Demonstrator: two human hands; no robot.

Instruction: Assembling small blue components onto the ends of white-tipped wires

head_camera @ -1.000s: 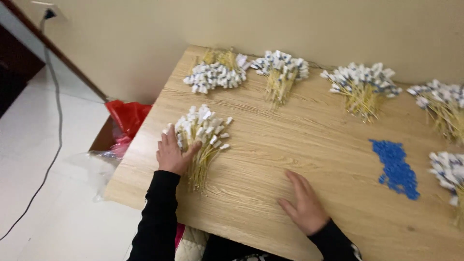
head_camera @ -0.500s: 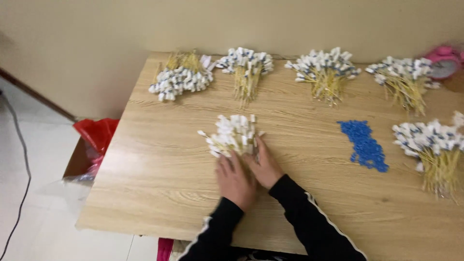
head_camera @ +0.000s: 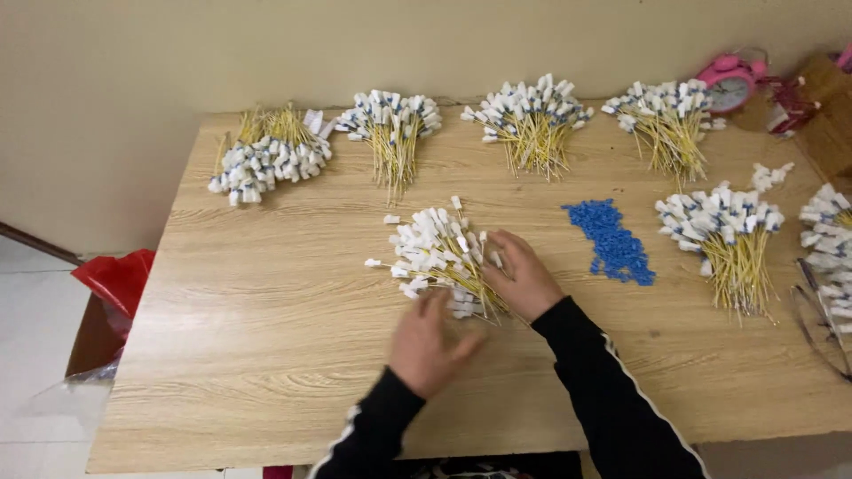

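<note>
Both forearms are extended forward from the lower edge of the view, clad in black sleeves with a white stripe. The left hand (head_camera: 426,346) is held palm down, fingers spread, slightly blurred. The right hand (head_camera: 525,277) is laid flat, fingers extended toward the left.
</note>
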